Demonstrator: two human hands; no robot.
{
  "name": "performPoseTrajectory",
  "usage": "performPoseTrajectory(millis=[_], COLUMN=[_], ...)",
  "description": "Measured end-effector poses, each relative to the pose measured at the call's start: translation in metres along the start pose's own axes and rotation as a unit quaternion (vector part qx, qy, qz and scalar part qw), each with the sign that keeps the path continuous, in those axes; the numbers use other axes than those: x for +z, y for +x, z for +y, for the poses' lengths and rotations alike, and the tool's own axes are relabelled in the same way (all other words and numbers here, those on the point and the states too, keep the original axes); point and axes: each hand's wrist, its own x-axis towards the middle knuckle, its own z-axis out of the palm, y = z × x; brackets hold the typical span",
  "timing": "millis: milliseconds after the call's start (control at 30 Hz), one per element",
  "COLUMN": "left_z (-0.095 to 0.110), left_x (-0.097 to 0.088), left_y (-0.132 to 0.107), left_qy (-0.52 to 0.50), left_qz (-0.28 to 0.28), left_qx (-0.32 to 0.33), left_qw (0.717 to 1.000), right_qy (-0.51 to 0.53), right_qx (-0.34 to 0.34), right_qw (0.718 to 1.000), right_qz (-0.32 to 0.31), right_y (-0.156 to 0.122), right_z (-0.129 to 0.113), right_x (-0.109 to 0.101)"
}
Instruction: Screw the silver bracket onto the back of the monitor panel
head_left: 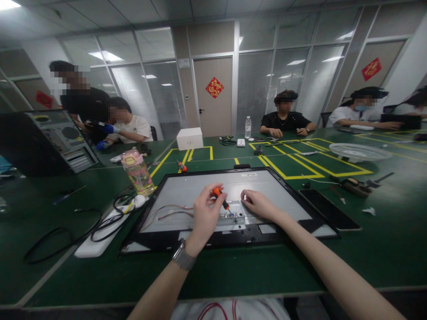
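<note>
My left hand (207, 211), with a watch on its wrist, is closed round an orange and black screwdriver (220, 197). The screwdriver tilts, its tip down at a metal bracket (237, 218) fixed on the back of a flat display panel (187, 191). The panel lies face down on the green table, grey with a black frame. Thin cables run from the bracket area to the panel's left side. My right hand (258, 204) rests on the panel just right of the bracket, fingers curled together; what they hold, if anything, is hidden.
Left of the panel are a white power strip (100, 233), black cables and a pink-lidded bottle (136, 171). A dark flat slab (328, 209) lies to the right. Behind stand a white box (189, 138) and a computer case (50, 142). Several people sit or stand around the table.
</note>
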Motion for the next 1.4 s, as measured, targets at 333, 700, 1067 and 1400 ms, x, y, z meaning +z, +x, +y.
performPoseTrajectory(millis=[333,700,1067,1400], left_z=[0.034,0.025,0.008,0.010], left_x=[0.010,0.020,0.019,0.020], left_y=[0.008,0.017,0.008,0.011], left_qy=[0.043,0.011,0.002,0.044], left_qz=[-0.172,-0.129,-0.032,-0.004], left_qx=[0.135,0.163,0.109,0.142], left_qw=[0.975,0.978,0.994,0.989], right_qy=[0.015,0.001,0.013,0.010], right_qx=[-0.009,-0.011,-0.006,0.000], right_qw=[1.000,1.000,1.000,1.000], right_qz=[0.019,0.017,0.004,0.002], right_y=[0.001,0.001,0.000,0.000], right_z=[0.005,0.005,0.005,0.000], right_x=[0.007,0.007,0.003,0.000])
